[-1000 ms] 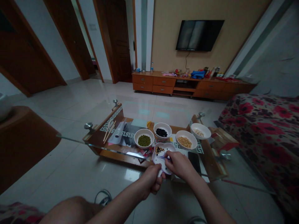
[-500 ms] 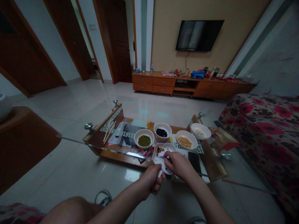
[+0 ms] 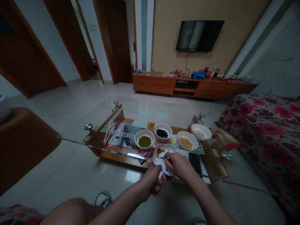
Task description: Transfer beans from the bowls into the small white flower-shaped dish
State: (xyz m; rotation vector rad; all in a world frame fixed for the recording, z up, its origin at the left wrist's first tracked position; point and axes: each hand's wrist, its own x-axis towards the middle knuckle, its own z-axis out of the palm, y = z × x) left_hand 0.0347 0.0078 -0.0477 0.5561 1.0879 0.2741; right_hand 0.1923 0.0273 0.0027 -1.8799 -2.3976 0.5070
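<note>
Left hand (image 3: 152, 181) closed on the white scalloped plate (image 3: 172, 148), thumb on the stub at its 7 o'clock edge. Right hand (image 3: 180, 164) over the plate's 4 o'clock side, narrow pinch on a thin tool (image 3: 161, 157). Tool points to 9 o'clock over the plate; too small to tell if the tip holds or touches anything.

Plate is at the near edge of the glass table (image 3: 93, 145). Mixed beans (image 3: 160, 151), yellow and black, clustered at its 11 o'clock; a few dark ones scattered elsewhere on it.

From the plate: green bean bowl (image 3: 137, 137) between 10 and 11, black bean bowl (image 3: 163, 126) at 12, yellow bean bowl (image 3: 193, 143) at 2, pale-piece bowl (image 3: 204, 127) also at 2, farther out. Phone-like black slab (image 3: 195, 162) between 3 and 4, near the right hand. Wooden sticks (image 3: 113, 126) out between 9 and 10.
</note>
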